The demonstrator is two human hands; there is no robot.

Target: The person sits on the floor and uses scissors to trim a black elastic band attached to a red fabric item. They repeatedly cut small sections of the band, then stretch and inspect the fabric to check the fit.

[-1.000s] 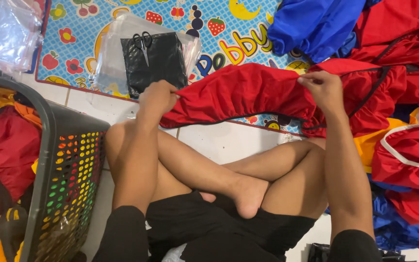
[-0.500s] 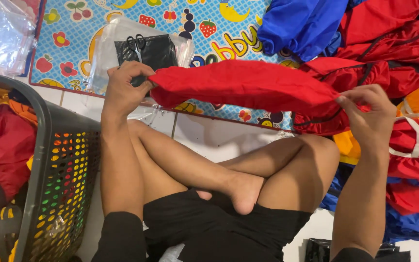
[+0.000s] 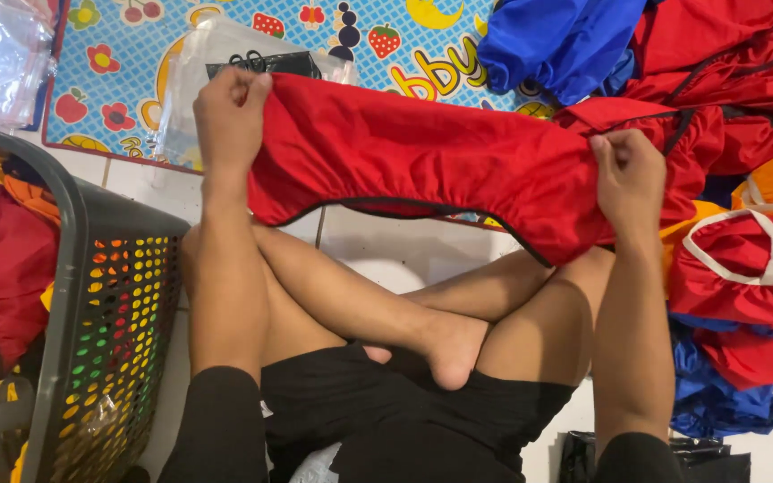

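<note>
Head view: left hand [image 3: 230, 112] and right hand [image 3: 628, 179] fingers pinch smooth red black-trimmed garment [image 3: 422, 156] taut.

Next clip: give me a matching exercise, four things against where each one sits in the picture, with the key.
Things:
1. red garment
2. basket
3. play mat
4. blue cloth

Places:
A. at the left, holding red and yellow cloth
B. top right, in the heap
C. stretched between left hand and right hand
D. on the floor beyond the garment

Pairs: 1-C, 2-A, 3-D, 4-B
</note>
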